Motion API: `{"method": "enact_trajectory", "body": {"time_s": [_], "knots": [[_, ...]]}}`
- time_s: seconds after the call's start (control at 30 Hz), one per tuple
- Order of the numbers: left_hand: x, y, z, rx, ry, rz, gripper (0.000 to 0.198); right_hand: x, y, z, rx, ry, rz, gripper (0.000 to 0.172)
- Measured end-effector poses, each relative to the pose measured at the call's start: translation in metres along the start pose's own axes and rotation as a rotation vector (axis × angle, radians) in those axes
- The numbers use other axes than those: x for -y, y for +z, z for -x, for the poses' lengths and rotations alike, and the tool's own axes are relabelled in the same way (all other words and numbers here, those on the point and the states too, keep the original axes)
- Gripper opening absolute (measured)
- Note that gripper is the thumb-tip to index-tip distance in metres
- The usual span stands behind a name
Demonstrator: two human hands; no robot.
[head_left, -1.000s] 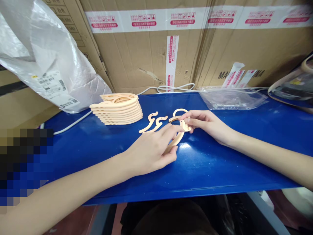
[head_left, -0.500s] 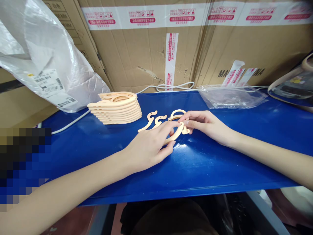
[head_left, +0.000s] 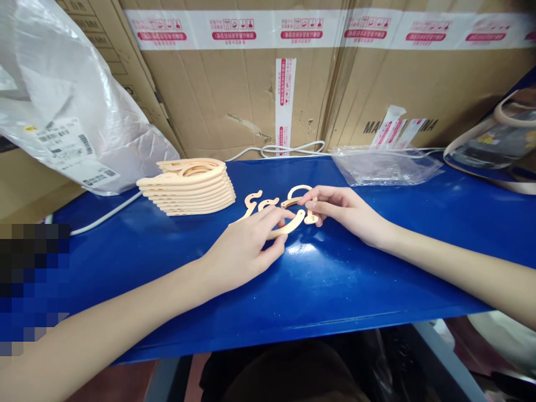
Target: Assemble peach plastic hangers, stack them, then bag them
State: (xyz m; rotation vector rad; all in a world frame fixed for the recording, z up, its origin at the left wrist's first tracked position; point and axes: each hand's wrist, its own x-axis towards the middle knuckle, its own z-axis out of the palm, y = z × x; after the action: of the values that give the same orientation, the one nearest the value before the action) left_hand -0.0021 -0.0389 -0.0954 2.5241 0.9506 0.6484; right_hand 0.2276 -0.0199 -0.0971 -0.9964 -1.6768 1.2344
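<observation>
My left hand (head_left: 247, 245) pinches a slim, curved peach-coloured plastic strip (head_left: 292, 224) between thumb and fingers, just above the blue table (head_left: 335, 279). My right hand (head_left: 343, 211) is curled at the strip's far end, fingertips on a small peach hook-shaped piece (head_left: 310, 219). Two more loose hook pieces (head_left: 256, 202) and a ring-shaped piece (head_left: 298, 191) lie just behind the hands. A stack of several peach hanger-like parts (head_left: 189, 185) stands to the left.
Taped cardboard boxes (head_left: 293, 78) wall off the back. A white plastic bag (head_left: 54, 100) slumps at the left, an empty clear bag (head_left: 385, 165) lies at the back right. White cable (head_left: 288, 149) runs along the rear edge. A clear-lidded object (head_left: 498, 139) sits at far right.
Both hands and the strip have shifted slightly left and away from me. The strip's far end has come closer to the small piece under my right fingers.
</observation>
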Motion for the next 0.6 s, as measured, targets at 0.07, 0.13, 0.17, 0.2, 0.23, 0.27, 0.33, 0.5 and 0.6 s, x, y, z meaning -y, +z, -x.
{"method": "enact_trajectory", "body": {"time_s": [0.07, 0.13, 0.17, 0.2, 0.23, 0.27, 0.33, 0.5, 0.6], "knots": [[-0.0004, 0.0000, -0.0002, 0.006, -0.043, -0.004, 0.029, -0.0004, -0.0010, -0.0002, -0.047, 0.017, 0.013, 0.016], [-0.0014, -0.0004, -0.0003, -0.001, -0.062, -0.003, 0.024, -0.0007, -0.0017, 0.0000, -0.075, 0.030, 0.005, 0.017], [-0.0019, -0.0007, -0.0005, -0.004, -0.064, -0.002, 0.024, -0.0010, -0.0019, 0.0001, -0.078, 0.034, -0.010, 0.018], [-0.0023, -0.0010, -0.0006, -0.005, -0.068, 0.000, 0.024, -0.0014, -0.0020, 0.0002, -0.076, 0.040, -0.029, 0.019], [-0.0026, -0.0012, -0.0007, -0.003, -0.072, 0.002, 0.024, -0.0019, -0.0019, 0.0003, -0.070, 0.046, -0.050, 0.019], [-0.0029, -0.0015, -0.0007, 0.002, -0.077, 0.007, 0.024, -0.0025, -0.0017, 0.0004, -0.064, 0.052, -0.071, 0.019], [-0.0031, -0.0017, -0.0006, 0.015, -0.080, 0.020, 0.024, -0.0034, -0.0013, 0.0005, -0.050, 0.063, -0.106, 0.019], [-0.0020, -0.0003, 0.0011, 0.037, -0.011, 0.056, 0.033, -0.0033, -0.0014, 0.0013, -0.036, 0.079, -0.154, 0.019], [-0.0007, 0.0009, 0.0020, 0.058, 0.028, 0.051, 0.034, -0.0030, -0.0026, 0.0017, 0.012, 0.093, -0.136, 0.023]]}}
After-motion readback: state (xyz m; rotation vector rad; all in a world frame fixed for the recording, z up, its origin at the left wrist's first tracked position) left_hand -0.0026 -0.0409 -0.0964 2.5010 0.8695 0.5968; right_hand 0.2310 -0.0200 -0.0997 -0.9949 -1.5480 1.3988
